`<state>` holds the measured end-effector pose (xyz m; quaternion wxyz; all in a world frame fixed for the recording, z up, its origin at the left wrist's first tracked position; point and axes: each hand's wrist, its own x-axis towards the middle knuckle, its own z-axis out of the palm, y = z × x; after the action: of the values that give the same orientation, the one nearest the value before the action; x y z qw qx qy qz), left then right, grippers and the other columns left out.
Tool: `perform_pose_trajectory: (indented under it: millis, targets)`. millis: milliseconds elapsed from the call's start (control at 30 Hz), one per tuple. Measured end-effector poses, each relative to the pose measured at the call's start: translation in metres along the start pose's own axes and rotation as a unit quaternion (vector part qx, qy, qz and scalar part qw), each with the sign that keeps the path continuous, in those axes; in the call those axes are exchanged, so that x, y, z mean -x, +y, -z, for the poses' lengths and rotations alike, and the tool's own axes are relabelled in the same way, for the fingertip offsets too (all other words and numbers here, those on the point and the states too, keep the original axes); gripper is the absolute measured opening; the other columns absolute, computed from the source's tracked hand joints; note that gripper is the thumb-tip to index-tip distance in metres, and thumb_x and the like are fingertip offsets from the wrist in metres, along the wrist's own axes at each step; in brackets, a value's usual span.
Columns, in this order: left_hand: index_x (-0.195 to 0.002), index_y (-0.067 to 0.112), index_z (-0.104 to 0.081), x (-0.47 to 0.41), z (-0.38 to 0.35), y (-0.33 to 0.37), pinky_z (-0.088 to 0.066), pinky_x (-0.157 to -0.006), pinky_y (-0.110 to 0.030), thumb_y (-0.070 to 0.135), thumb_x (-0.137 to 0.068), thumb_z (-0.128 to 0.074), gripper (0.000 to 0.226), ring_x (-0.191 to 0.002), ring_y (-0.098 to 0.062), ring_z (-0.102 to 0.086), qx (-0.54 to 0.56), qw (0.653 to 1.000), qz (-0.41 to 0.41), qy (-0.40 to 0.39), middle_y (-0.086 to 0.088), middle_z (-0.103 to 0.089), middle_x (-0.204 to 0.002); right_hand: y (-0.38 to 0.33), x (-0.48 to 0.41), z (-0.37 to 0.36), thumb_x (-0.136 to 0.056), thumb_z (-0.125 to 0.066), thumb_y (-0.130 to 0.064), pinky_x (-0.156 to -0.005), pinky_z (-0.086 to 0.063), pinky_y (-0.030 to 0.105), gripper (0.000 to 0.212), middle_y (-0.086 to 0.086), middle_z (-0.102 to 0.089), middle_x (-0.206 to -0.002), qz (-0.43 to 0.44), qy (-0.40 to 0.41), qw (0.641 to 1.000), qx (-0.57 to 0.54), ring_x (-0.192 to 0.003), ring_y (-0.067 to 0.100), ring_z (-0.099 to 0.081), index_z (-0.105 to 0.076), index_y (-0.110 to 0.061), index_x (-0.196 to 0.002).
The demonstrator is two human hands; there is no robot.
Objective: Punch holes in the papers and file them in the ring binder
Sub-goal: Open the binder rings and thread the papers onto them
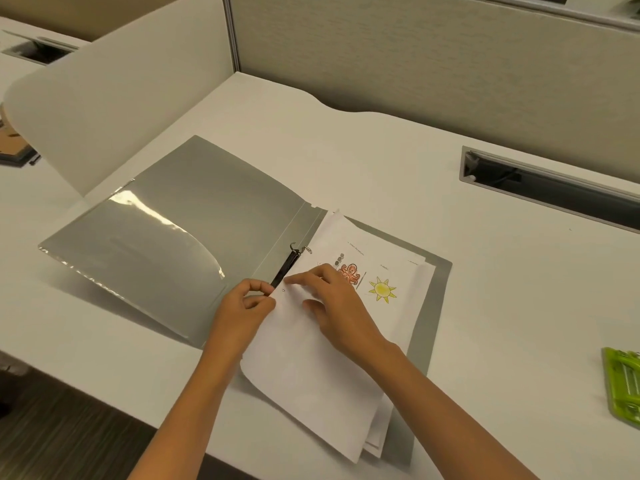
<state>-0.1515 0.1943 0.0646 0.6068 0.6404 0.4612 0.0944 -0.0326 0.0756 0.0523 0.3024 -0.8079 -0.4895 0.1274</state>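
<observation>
Filing step: my left hand (247, 301) pinches the top sheet (311, 375) by its edge at the rings (294, 252) of the ring binder (173, 230), which lies open by the front edge of the tabletop (381, 161), while my right hand (334, 301) presses the sheet with flat fingers; next, I judge, its holes need aligning over the rings.

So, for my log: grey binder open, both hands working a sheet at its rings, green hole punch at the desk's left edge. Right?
No: the head view shows the green hole punch at the right edge of the desk, not left. The grey binder lies open, and the left hand and right hand work a sheet at its rings.
</observation>
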Motion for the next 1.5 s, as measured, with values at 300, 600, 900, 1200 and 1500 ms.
perform_pose_trajectory:
  millis: [300, 600, 900, 1200, 1500]
  targets:
    - [-0.09, 0.017, -0.075, 0.0, -0.007, 0.004, -0.052, -0.08, -0.034, 0.029, -0.083, -0.071, 0.015, -0.086, -0.02, -0.066, -0.026, 0.996, -0.005, 0.085, 0.002, -0.072, -0.085, 0.0, 0.001, -0.001, -0.09, -0.056, -0.002, -0.083, -0.048, 0.028, 0.047, -0.004, -0.051, -0.115, 0.002, 0.004, 1.0, 0.011, -0.102, 0.015, -0.048, -0.059, -0.035, -0.124]
    - [-0.076, 0.027, -0.066, 0.002, -0.013, 0.001, -0.045, -0.062, -0.022, 0.024, -0.086, -0.067, 0.011, -0.079, -0.01, -0.062, -0.013, 0.994, -0.04, 0.101, 0.009, -0.067, -0.08, -0.002, 0.003, 0.002, -0.089, -0.056, 0.002, -0.081, -0.048, 0.029, 0.05, 0.0, -0.054, -0.116, 0.014, 0.012, 1.0, 0.023, -0.102, 0.019, -0.05, -0.061, -0.033, -0.125]
    - [-0.076, 0.023, -0.068, -0.002, -0.009, 0.003, -0.047, -0.065, -0.027, 0.025, -0.086, -0.067, 0.009, -0.076, -0.014, -0.061, -0.008, 0.995, -0.021, 0.102, 0.008, -0.067, -0.077, -0.006, 0.0, -0.001, -0.089, -0.058, -0.003, -0.08, -0.05, 0.034, 0.043, -0.001, -0.054, -0.115, 0.025, 0.018, 0.999, 0.032, -0.102, 0.019, -0.05, -0.061, -0.03, -0.122]
    - [-0.081, 0.02, -0.072, -0.001, -0.009, 0.002, -0.054, -0.081, -0.039, 0.026, -0.085, -0.069, 0.008, -0.086, -0.023, -0.066, 0.029, 0.997, 0.009, 0.076, 0.004, -0.07, -0.084, -0.006, 0.001, 0.001, -0.088, -0.058, -0.002, -0.078, -0.048, 0.031, 0.043, -0.001, -0.055, -0.112, 0.031, 0.019, 0.999, 0.039, -0.098, 0.019, -0.051, -0.064, -0.029, -0.122]
    - [-0.091, 0.012, -0.073, -0.002, -0.008, 0.002, -0.055, -0.085, -0.046, 0.025, -0.085, -0.069, 0.015, -0.09, -0.031, -0.067, 0.072, 0.995, 0.049, 0.042, -0.01, -0.072, -0.094, -0.007, 0.002, 0.003, -0.089, -0.057, -0.002, -0.076, -0.047, 0.03, 0.043, 0.0, -0.056, -0.111, 0.031, 0.016, 0.998, 0.042, -0.097, 0.02, -0.051, -0.064, -0.029, -0.121]
